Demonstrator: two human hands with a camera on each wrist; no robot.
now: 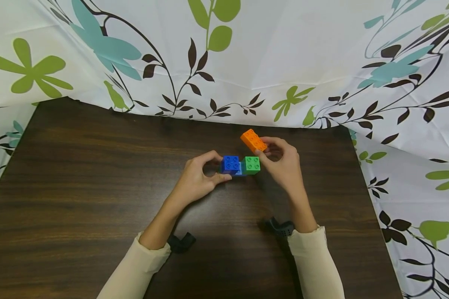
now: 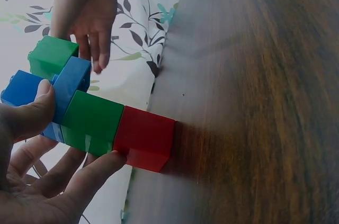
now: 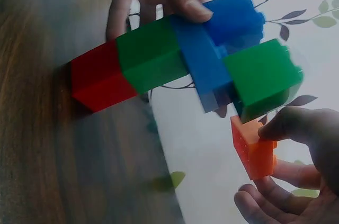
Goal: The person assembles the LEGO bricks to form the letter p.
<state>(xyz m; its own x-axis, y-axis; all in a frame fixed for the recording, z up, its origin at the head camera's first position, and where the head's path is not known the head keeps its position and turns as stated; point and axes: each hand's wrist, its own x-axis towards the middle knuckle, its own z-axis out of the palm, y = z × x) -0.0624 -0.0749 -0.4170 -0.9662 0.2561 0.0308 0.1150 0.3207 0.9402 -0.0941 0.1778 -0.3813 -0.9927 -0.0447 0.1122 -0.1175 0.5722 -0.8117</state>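
A tower of toy building bricks stands on the table, red brick (image 2: 144, 138) at the base, then a green brick (image 2: 92, 121). Across these lies a longer blue brick (image 3: 198, 60), bearing a dark blue brick (image 1: 230, 165) on its left and a light green brick (image 1: 252, 165) on its right. My left hand (image 1: 196, 178) grips the tower from the left, thumb on the near side. Between thumb and fingers, my right hand (image 1: 284, 164) pinches an orange brick (image 1: 253, 140). It is held tilted, studs up, just behind and right of the light green brick.
The dark wood table (image 1: 97, 187) stretches out on both sides of the hands. A white leaf-patterned cloth (image 1: 284, 54) hangs along its back edge and sides. Dark wrist devices (image 1: 280, 227) sit at both sleeve cuffs.
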